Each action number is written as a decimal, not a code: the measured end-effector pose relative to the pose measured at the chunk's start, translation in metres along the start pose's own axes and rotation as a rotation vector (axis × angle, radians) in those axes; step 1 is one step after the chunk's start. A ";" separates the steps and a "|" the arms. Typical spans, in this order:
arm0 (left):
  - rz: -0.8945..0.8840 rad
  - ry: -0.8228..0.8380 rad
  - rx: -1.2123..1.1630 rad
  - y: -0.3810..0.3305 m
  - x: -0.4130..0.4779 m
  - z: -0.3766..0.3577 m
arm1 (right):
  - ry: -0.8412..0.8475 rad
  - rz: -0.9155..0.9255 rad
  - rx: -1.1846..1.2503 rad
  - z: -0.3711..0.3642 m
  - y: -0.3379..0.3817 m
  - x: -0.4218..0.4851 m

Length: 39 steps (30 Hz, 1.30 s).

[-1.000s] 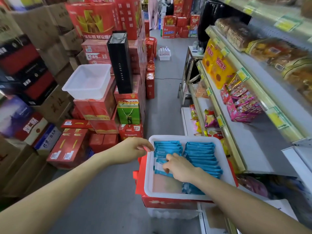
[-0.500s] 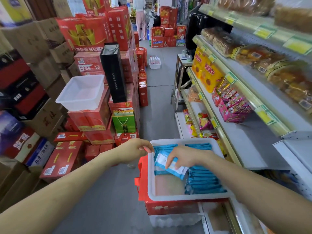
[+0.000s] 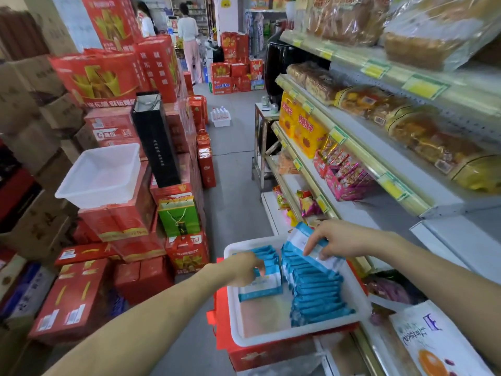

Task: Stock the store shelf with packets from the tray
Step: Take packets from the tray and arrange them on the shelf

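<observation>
Red boxes [image 3: 108, 77] crowd the aisle on my left, with the shelf [image 3: 393, 210] on my right. My right hand [image 3: 339, 240] pinches a packet [image 3: 296, 238] raised just above the tray [image 3: 298, 335]. My left hand [image 3: 244, 267] curls its fingers on a second packet [image 3: 261, 287] inside the tray's left row.

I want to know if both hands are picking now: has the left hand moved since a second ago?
Yes. The left hand has gone from the rim of the tray inward, onto the left packets.
</observation>
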<state>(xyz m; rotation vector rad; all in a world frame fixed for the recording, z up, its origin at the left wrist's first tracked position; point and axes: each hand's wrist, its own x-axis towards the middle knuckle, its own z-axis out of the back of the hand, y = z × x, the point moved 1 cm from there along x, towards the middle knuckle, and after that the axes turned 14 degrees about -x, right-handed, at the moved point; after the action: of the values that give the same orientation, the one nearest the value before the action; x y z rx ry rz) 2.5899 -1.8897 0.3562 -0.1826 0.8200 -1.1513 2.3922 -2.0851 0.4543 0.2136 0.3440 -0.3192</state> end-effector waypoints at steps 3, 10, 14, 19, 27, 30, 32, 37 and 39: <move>-0.001 0.019 0.096 0.003 0.015 -0.014 | -0.008 -0.039 0.006 -0.008 -0.019 -0.017; -0.041 -0.007 0.301 0.008 0.020 -0.042 | -0.033 -0.099 0.022 -0.022 -0.047 -0.040; -0.059 -0.001 0.298 0.009 0.020 -0.054 | -0.014 -0.120 0.041 -0.023 -0.046 -0.037; -0.051 0.062 0.171 0.001 0.021 -0.060 | -0.013 -0.129 0.073 -0.017 -0.035 -0.031; -0.125 0.189 0.144 0.000 0.010 -0.056 | 0.056 -0.093 0.036 -0.003 -0.026 -0.023; -0.155 0.203 0.118 -0.003 0.007 -0.037 | 0.082 -0.047 0.008 0.007 -0.020 -0.022; -0.184 0.194 0.114 -0.010 0.007 -0.015 | 0.088 -0.037 -0.022 0.016 -0.017 -0.021; -0.237 0.150 0.102 -0.043 0.004 0.070 | 0.068 -0.042 -0.067 0.050 -0.013 -0.025; -0.267 0.132 0.102 -0.062 0.002 0.108 | 0.069 -0.059 -0.107 0.071 -0.013 -0.028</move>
<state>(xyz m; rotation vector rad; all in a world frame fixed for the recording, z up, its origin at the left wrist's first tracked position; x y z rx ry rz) 2.6158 -1.9468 0.4636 -0.1352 0.8686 -1.4659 2.3837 -2.1074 0.5280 0.1099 0.4347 -0.3513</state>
